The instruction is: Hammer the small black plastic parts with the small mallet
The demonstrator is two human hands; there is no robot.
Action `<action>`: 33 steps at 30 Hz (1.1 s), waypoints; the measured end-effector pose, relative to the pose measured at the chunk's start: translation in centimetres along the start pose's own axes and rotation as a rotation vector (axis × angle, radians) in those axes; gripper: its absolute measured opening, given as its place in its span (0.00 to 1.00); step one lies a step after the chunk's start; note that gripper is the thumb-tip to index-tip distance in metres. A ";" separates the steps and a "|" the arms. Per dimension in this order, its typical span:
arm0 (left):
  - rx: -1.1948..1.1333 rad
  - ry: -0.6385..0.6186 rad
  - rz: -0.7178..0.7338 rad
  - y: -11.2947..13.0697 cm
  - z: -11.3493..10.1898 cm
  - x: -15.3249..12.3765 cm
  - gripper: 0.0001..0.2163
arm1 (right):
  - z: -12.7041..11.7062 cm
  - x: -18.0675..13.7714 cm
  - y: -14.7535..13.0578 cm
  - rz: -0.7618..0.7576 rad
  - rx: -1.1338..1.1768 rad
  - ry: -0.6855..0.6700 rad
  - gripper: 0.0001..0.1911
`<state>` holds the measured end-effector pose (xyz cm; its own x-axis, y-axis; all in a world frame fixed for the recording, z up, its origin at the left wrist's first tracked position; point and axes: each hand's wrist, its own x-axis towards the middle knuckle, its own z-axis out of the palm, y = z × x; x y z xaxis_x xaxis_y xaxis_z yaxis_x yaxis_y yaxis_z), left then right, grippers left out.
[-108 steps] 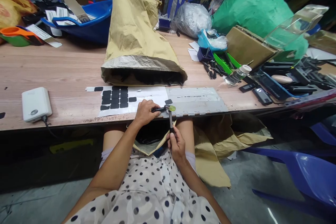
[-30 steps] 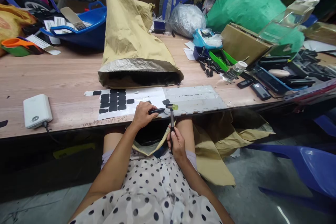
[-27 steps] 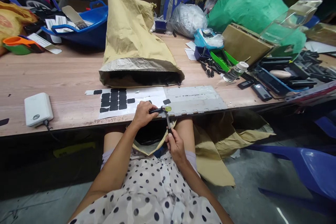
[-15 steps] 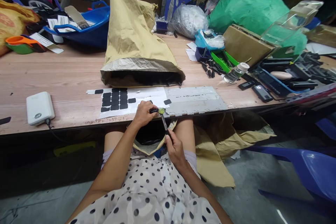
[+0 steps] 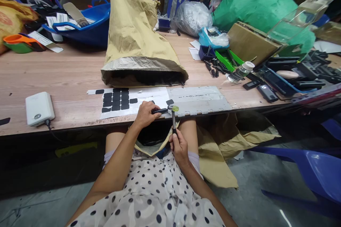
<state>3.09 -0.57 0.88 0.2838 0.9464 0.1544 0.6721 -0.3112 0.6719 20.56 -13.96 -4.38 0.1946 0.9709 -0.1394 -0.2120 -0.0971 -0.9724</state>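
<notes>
Two bare hands meet at the centre of the frame, fingers busy on both. The left hand [image 5: 145,114] grasps a slim black part [image 5: 160,110] over the near edge of a grey plate [image 5: 199,104]; the right hand [image 5: 179,145] is wrapped around the handle of a small hammer [image 5: 174,120], its yellow-tipped head just beside the part's right end. Whether they touch cannot be told. The hammering looks under way, unfinished; how many pieces are done or left is unclear. Farther out, left of centre, a white sheet [image 5: 149,94] carries rows of black pads [image 5: 116,101]. Behind it, a paper sack [image 5: 141,39] gapes towards the viewer, crowding the surface [image 5: 66,72]; another open sack [image 5: 153,152] lies below the hands. A bottle [image 5: 241,72] and loose black casings [image 5: 268,93] sit right, a white box [image 5: 39,109] left. Nothing appears to block the hammer.
</notes>
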 end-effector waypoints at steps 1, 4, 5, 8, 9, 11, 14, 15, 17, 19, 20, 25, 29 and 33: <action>0.006 0.004 0.002 0.0 0.1 0.0 0.05 | 0.0 0.1 -0.2 0.009 0.029 0.011 0.21; 0.025 0.017 0.014 0.0 0.3 -0.1 0.08 | -0.1 0.6 -0.7 0.057 0.145 0.049 0.21; 0.032 0.020 0.018 0.0 0.4 -0.1 0.09 | -0.2 0.9 -0.8 0.077 0.184 0.058 0.21; 0.054 0.025 0.022 0.0 0.6 0.0 0.09 | -0.3 1.5 -1.1 0.135 0.283 0.058 0.20; 0.059 0.027 0.022 0.0 0.6 0.0 0.08 | -0.3 1.7 -1.2 0.147 0.306 0.051 0.20; 0.059 0.030 0.027 0.2 0.5 0.0 0.07 | -0.2 2.0 -1.2 0.158 0.336 0.037 0.20; 0.038 0.043 0.059 0.6 -0.1 -0.6 0.07 | -0.1 2.2 -1.0 0.156 0.346 0.019 0.19; 0.032 0.050 0.076 0.7 -0.3 -1.1 0.07 | 0.0 2.2 -0.9 0.157 0.344 0.015 0.19; 0.034 0.062 0.120 0.9 -0.6 -2.3 0.07 | -0.1 2.3 -0.7 0.157 0.337 0.013 0.19; 0.066 0.064 0.165 1.0 -0.7 -3.9 0.06 | -0.1 2.3 -0.5 0.151 0.327 0.012 0.19; 0.094 0.063 0.182 1.0 -0.7 -4.9 0.06 | -0.2 2.3 -0.5 0.148 0.319 0.007 0.20; 0.238 0.060 0.173 0.5 0.0 -8.9 0.05 | -0.2 2.3 -0.3 0.134 0.300 0.004 0.20; 0.194 0.142 0.151 0.5 -0.3 -9.0 0.07 | -0.1 2.2 -0.3 0.139 0.290 0.017 0.21; 0.078 0.382 -0.030 0.3 -1.7 -4.0 0.08 | 0.0 2.2 -0.4 0.135 0.292 0.033 0.22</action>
<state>1.05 -4.33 1.68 -0.0016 0.9147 0.4041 0.7302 -0.2751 0.6254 21.10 -11.76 -4.33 0.1760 0.9454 -0.2743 -0.5029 -0.1532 -0.8507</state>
